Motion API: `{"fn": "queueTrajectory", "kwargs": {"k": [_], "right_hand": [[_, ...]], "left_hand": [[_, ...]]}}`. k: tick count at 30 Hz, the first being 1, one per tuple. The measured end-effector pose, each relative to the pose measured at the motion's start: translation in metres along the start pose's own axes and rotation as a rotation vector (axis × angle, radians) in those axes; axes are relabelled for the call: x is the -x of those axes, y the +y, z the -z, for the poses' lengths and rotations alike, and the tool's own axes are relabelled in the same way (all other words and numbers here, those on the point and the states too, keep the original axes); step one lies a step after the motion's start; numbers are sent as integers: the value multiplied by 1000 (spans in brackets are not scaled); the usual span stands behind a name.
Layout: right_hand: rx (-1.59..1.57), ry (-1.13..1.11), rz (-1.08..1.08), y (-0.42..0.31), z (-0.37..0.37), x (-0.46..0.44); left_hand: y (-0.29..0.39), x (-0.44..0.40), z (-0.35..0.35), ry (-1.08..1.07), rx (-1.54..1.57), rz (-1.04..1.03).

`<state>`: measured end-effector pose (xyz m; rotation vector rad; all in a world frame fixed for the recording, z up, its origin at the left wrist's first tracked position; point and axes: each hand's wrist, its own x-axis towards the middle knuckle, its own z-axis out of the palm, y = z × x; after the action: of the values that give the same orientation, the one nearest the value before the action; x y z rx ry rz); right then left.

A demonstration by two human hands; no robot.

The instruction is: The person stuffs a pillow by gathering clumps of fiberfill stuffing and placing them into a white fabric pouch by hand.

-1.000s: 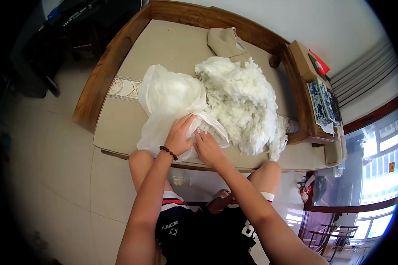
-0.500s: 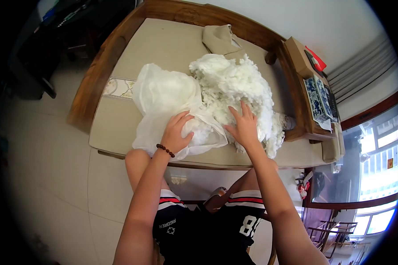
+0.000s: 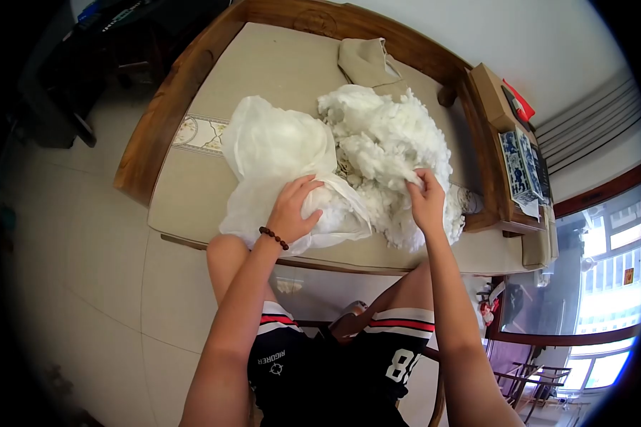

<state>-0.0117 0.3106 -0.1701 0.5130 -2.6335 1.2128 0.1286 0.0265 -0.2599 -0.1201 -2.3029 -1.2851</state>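
A thin white fabric cover (image 3: 278,139), partly filled, lies on the beige seat cushion (image 3: 181,192). Its opening faces my side, and white stuffing shows inside. My left hand (image 3: 294,210), with a beaded bracelet at the wrist, rests on the edge of this opening with fingers apart. To the right of the cover is a large heap of loose white fluffy stuffing (image 3: 395,139). My right hand (image 3: 427,199) pinches a tuft at the near right part of the heap.
Behind the heap lies a folded beige cloth (image 3: 367,62). A wooden frame (image 3: 181,89) borders the seat. On the right armrest are a cardboard box (image 3: 493,96), a red item (image 3: 521,103) and a blue-and-white box (image 3: 518,167). My knees are at the front edge.
My right hand has left the cover's opening, moved right with fingers spread, and closed on stuffing in the heap. My left hand has stayed at the opening, its fingers now more apart from the thumb.
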Motion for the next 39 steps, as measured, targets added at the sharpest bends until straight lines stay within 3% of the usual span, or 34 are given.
{"fn": "queueTrajectory", "kwargs": {"k": [11,22,28,33,34,37,39], "right_hand": [[-373,169,98,-30,25,0],[-514,309,142,-50,72,-24],[-909,372,-27,-49,115,-27],[-1071,462,-194,21,142,-36],[-1072,461,-194,30,140,-32],[-638,465,-366,68,129,-16],[-217,471,-245,114,103,-7]], "left_hand": [[-3,1,-4,1,-14,10],[0,1,-2,-4,-4,19],[-1,2,-2,4,6,7],[-2,2,-3,0,-1,19],[-2,2,-3,-5,-3,33],[-1,2,-3,-11,1,30],[0,3,-4,-15,-1,32]]}}
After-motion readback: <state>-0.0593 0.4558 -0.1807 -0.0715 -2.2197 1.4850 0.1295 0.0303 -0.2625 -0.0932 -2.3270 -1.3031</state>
